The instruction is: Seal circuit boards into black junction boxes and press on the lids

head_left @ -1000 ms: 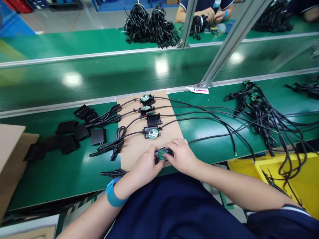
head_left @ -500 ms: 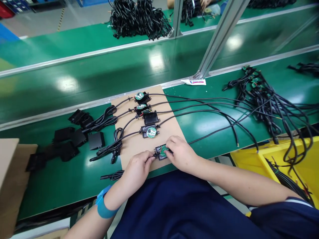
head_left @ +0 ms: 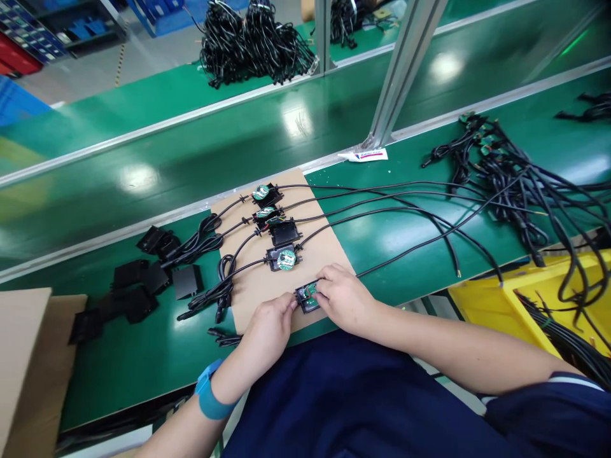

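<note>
The left hand (head_left: 270,324) pinched at the left end of a black case (head_left: 311,310), exactly what its fingertips held being hidden; the right hand (head_left: 348,302) was clamped on the right end, fingers over the green board (head_left: 311,298). The case thus lay between both hands, toward the near edge of a cardboard sheet (head_left: 258,289) on the counter (head_left: 167,356). The step looked like seating the board; the next move probably called for light, steady pressure. Beyond lay similar open cases (head_left: 285,235).

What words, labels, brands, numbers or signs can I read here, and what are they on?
None can be read for certain.
Tube: blue and red print, too small and blurred.
Boards: any markings too small.
Bins: pale label-like patches, too blurred.
</note>
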A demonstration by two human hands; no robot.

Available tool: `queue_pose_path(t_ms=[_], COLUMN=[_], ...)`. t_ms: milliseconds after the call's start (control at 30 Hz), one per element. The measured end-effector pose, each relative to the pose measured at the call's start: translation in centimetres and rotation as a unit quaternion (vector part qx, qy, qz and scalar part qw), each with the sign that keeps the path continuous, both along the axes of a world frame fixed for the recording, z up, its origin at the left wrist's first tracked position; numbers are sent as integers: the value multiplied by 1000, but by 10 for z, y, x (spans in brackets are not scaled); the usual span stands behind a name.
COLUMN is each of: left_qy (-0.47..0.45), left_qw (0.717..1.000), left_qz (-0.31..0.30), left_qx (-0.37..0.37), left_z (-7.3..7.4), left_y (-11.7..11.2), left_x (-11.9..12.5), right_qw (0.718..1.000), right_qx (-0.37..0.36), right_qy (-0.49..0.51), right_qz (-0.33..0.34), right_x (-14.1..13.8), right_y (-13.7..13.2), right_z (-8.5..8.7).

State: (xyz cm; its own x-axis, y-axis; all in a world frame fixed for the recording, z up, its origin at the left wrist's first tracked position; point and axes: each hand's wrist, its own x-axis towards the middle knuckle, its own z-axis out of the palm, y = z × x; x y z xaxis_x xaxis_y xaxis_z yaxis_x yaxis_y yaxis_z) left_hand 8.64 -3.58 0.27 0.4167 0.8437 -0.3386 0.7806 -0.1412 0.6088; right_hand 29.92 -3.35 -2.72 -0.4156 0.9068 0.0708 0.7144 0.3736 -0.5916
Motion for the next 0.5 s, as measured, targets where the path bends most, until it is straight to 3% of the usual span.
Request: queue_pose_path(t_ms=[233,400,500], left_qy=[66,244,276], left_qw=[998,963,950], left_qz=[3,-61,-97], left_qx=[25,95,107], left_z=[-5,-6,-5], left_y=[-2,-16,-19], left_x=[5,18,21], right_qw=[1000,999,997], right_qx=[6,-14,9], right_qy=[-11,-53,-77], right_qz=[-1,1,15], right_x=[-1,-3,-2], right_y=[1,3,-2], right_z=[2,9,13])
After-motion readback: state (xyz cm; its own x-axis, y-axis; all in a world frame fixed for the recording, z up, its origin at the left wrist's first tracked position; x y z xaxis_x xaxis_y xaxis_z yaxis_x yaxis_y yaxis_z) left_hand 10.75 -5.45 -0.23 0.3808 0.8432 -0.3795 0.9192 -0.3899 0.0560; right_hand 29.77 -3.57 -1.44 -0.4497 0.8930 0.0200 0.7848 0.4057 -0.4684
